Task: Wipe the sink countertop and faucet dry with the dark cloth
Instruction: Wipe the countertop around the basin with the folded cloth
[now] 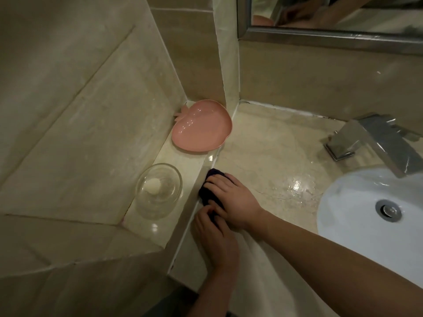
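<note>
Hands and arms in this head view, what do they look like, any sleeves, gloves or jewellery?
Both are bare. The left hand and right hand wear no gloves, and no rings, watch or bracelet show. Both forearms are uncovered as far as the frame shows, with no sleeve in view. Nothing is marked on them that can be made out in the dim light.

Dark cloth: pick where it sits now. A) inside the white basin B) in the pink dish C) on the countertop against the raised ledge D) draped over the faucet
C: the dark cloth lies on the countertop at the ledge's edge, pressed under the right hand, with the left hand at its near end.
</note>
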{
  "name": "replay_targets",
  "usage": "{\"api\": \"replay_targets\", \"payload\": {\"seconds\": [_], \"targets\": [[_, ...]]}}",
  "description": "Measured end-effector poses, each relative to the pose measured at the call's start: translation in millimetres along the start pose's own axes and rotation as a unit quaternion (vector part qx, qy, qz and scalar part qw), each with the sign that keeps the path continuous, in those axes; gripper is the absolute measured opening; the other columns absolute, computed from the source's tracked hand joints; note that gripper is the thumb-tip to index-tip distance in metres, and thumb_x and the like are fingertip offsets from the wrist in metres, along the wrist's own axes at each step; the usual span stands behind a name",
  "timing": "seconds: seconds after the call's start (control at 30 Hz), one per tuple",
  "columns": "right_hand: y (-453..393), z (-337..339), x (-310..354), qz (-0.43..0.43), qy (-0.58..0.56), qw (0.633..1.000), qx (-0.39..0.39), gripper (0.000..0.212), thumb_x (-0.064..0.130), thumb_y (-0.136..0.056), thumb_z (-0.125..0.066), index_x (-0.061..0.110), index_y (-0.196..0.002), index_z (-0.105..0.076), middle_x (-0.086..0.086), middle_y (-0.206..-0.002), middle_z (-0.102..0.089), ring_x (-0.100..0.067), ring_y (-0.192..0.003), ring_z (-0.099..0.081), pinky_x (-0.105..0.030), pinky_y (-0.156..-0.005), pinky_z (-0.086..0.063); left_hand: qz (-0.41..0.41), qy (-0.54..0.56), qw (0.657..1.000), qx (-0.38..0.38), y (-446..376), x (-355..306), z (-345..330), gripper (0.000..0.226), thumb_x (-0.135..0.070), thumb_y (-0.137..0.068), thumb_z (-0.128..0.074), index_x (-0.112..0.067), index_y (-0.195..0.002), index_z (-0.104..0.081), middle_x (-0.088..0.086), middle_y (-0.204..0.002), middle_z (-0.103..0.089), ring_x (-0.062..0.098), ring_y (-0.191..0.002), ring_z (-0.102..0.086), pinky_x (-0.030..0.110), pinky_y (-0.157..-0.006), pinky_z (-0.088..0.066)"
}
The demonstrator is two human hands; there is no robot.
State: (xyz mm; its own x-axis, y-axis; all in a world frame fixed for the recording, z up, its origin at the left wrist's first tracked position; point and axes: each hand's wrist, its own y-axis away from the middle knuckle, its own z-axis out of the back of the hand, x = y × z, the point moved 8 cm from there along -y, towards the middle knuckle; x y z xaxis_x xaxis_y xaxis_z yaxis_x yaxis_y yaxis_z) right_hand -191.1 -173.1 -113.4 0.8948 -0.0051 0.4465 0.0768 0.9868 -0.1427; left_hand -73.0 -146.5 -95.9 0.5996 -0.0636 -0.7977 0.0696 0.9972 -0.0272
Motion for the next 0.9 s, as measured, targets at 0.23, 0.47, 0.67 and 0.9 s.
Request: {"api": "replay_targets", "payload": {"seconds": [0.23, 0.47, 0.67, 0.9], "targets": [[-36, 18, -53, -0.03, -0.003, 0.999, -0.032, 0.045, 0.04, -0.1, -0.041, 0.019, -0.139, -0.049, 0.0, -0.147, -0.048, -0.019, -0.141, -0.037, -0.039, -0.121, -0.022, -0.067, -0.028, 0.997, 0.035, -35, -24, -46, 0.033, -0.029, -0.101, -0.037, -0.023, -0.128, -0.056, -0.012, -0.122, -0.059, 0.009, -0.109, -0.057, 0.035, -0.089, -0.051], [-73, 47, -102, -0.033, 0.01, 0.997, -0.064, 0.043, 0.037, -0.099, -0.044, 0.018, -0.137, -0.051, 0.001, -0.141, -0.051, -0.017, -0.134, -0.042, -0.036, -0.118, -0.025, -0.136, -0.077, 0.985, 0.067, -39, -24, -70, 0.05, -0.025, -0.1, -0.029, -0.015, -0.146, -0.046, -0.001, -0.15, -0.049, 0.015, -0.141, -0.041, 0.035, -0.115, -0.034], [-103, 62, -151, -0.115, 0.017, 0.989, -0.092, 0.046, 0.039, -0.095, -0.048, 0.019, -0.137, -0.052, 0.0, -0.143, -0.051, -0.018, -0.137, -0.041, -0.037, -0.12, -0.022, -0.155, -0.074, 0.983, 0.067, -44, -21, -75, 0.05, -0.024, -0.1, -0.031, -0.009, -0.143, -0.05, 0.006, -0.147, -0.052, 0.021, -0.138, -0.042, 0.018, -0.116, -0.022], [-106, 80, -185, -0.232, 0.022, 0.965, -0.117, 0.05, 0.038, -0.099, -0.042, 0.017, -0.145, -0.045, -0.003, -0.153, -0.043, -0.018, -0.145, -0.031, -0.035, -0.123, -0.01, -0.17, -0.088, 0.98, 0.056, -46, -20, -76, 0.048, -0.018, -0.099, -0.032, -0.004, -0.141, -0.052, 0.011, -0.143, -0.054, 0.027, -0.135, -0.045, 0.03, -0.115, -0.029]]}}
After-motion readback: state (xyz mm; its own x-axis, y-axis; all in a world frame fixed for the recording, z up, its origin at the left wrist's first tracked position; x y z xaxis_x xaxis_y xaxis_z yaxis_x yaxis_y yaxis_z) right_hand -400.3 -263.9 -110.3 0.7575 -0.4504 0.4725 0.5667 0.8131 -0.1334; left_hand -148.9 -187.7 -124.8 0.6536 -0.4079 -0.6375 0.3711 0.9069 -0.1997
